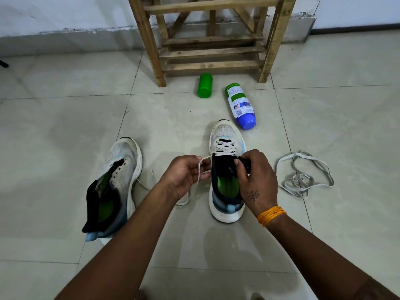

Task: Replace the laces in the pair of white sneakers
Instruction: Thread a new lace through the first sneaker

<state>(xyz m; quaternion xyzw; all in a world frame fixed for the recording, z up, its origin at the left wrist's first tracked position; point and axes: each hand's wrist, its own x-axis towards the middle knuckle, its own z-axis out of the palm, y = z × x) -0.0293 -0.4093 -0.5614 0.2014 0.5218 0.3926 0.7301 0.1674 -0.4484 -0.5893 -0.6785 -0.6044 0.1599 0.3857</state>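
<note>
Two white sneakers stand on the tiled floor. The right sneaker [226, 135] is partly laced with a white lace [225, 147] near its toe. My left hand [184, 175] pinches a free end of that lace beside the shoe's opening. My right hand [256, 178] grips the dark tongue [245, 162] at the shoe's right edge. The left sneaker [121, 172] has no lace in its eyelets, and its tongue is folded out. A loose grey-white lace [303, 178] lies in a tangle to the right.
A green cap [204, 85] and a blue bottle with a green end [241, 106] lie on the floor beyond the shoes. A wooden rack [212, 53] stands against the white wall at the back.
</note>
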